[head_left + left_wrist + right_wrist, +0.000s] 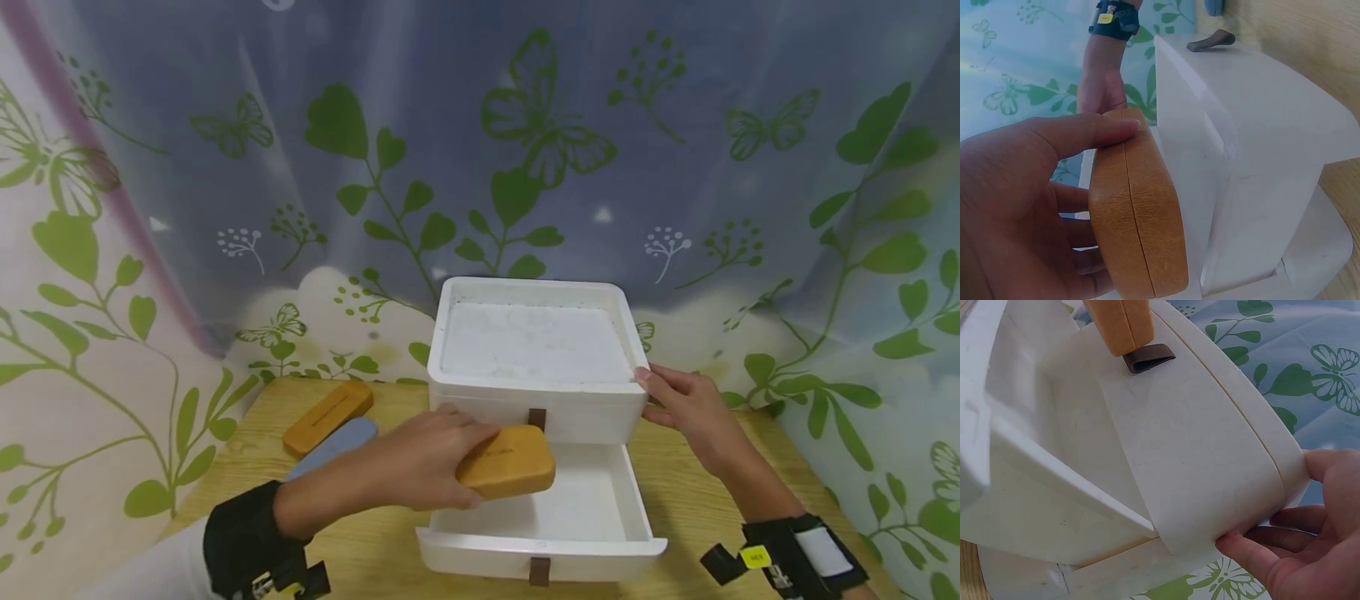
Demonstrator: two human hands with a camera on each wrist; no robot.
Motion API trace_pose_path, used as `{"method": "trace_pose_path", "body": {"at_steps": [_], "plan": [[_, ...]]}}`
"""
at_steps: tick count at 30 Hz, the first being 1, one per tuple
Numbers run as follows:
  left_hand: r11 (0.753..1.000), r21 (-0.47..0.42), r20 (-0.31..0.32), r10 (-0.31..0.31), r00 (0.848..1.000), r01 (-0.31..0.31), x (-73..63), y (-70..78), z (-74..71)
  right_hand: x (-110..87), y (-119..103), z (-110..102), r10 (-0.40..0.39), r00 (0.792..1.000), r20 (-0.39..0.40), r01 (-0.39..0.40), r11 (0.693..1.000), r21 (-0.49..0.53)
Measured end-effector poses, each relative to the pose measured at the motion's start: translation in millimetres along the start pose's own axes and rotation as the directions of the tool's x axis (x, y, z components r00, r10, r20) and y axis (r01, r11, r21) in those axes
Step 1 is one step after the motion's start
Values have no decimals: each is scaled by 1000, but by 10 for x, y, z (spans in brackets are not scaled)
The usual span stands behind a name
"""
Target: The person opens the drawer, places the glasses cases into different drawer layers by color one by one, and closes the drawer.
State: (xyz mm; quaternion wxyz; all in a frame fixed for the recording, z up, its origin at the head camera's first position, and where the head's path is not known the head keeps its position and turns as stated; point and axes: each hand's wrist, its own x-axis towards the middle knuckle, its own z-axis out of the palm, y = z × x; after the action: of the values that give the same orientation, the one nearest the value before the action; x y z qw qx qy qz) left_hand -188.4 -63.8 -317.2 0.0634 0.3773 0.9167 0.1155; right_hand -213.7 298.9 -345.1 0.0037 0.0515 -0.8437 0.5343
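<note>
An orange-brown eyeglass case (510, 462) is in my left hand (420, 454), held between thumb and fingers over the pulled-out lower drawer (543, 546). In the left wrist view the case's seam (1132, 200) runs along its closed side. The white two-drawer storage box (532, 392) stands on the table, its upper drawer closed. At the box's upper right front corner, my right hand (693, 417) grips with the thumb on the rim and fingers against the side. The right wrist view shows that hand (1310, 531) on the corner.
Left of the box lie another orange-brown case (327, 417) and a blue-grey case (337, 442), the latter partly behind my left arm. Brown pull tabs (539, 571) mark the drawer fronts. A patterned curtain (450, 167) hangs behind the wooden table (375, 550).
</note>
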Motion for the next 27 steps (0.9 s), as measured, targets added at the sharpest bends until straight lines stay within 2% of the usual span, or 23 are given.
{"method": "trace_pose_path", "body": {"at_steps": [10, 21, 27], "plan": [[998, 30, 39, 50, 998, -51, 145, 64, 102, 21, 3, 6, 5, 1000, 0, -5, 1000, 15], [979, 150, 48, 135, 990, -141, 347, 128, 247, -15, 20, -11, 21, 1000, -10, -21, 1000, 11], [981, 133, 64, 133, 989, -141, 402, 166, 290, 14, 26, 0, 19, 1000, -13, -19, 1000, 14]]}}
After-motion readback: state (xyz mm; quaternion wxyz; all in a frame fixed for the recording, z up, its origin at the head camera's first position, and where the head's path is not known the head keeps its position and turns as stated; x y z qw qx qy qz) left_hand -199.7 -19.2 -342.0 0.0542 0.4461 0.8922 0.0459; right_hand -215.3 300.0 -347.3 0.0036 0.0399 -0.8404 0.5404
